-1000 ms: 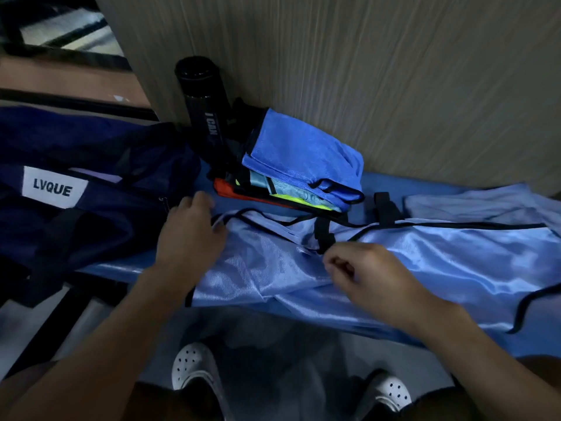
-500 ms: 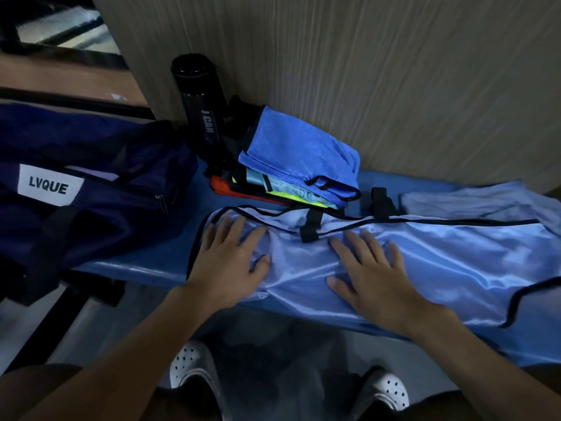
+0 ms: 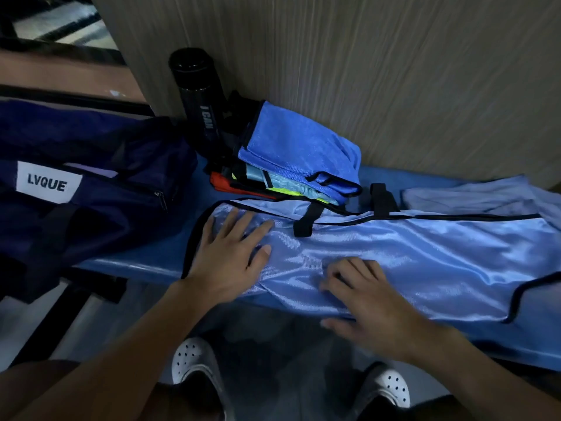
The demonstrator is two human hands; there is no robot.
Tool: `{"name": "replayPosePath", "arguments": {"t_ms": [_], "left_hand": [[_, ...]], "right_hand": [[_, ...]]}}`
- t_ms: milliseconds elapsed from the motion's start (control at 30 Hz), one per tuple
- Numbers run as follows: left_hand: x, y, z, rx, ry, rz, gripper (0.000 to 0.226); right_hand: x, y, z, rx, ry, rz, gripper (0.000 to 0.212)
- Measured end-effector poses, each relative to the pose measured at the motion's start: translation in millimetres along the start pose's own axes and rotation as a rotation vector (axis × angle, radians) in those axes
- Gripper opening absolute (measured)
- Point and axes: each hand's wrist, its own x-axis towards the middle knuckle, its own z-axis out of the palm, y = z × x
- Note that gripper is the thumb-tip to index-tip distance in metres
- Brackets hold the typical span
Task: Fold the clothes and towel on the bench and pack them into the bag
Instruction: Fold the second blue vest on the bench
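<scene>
A shiny light-blue garment with black trim (image 3: 409, 253) lies spread along the blue bench (image 3: 142, 259). My left hand (image 3: 226, 253) rests flat on its left end, fingers apart. My right hand (image 3: 367, 299) presses on its near edge, fingers bent a little, holding nothing. A stack of folded clothes (image 3: 291, 159), blue on top with yellow and red below, sits against the wall behind. The dark navy bag (image 3: 91, 183) with a white label stands at the left, its top unzipped.
A black bottle (image 3: 197, 92) stands against the wooden wall beside the stack. Another pale blue cloth (image 3: 473, 196) lies at the back right of the bench. My white shoes (image 3: 194, 360) are on the floor below the bench edge.
Both hands went from pinching the garment's black-trimmed top edge to lying flat on it. Since then my right hand has slid toward the near edge; my left has stayed put.
</scene>
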Motion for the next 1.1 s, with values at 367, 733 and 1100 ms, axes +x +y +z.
{"name": "replayPosePath", "arguments": {"t_ms": [367, 733, 1100], "left_hand": [[-6, -9, -2, -0.002, 0.010, 0.047, 0.070], [-31, -6, 5, 0.074, 0.012, 0.089, 0.078], [10, 35, 3, 0.069, -0.099, -0.086, 0.063]], "right_hand": [[-19, 21, -5, -0.068, 0.061, 0.079, 0.046], [-46, 33, 7, -0.093, -0.010, 0.372, 0.065], [-61, 61, 6, -0.088, -0.143, 0.686, 0.097]]}}
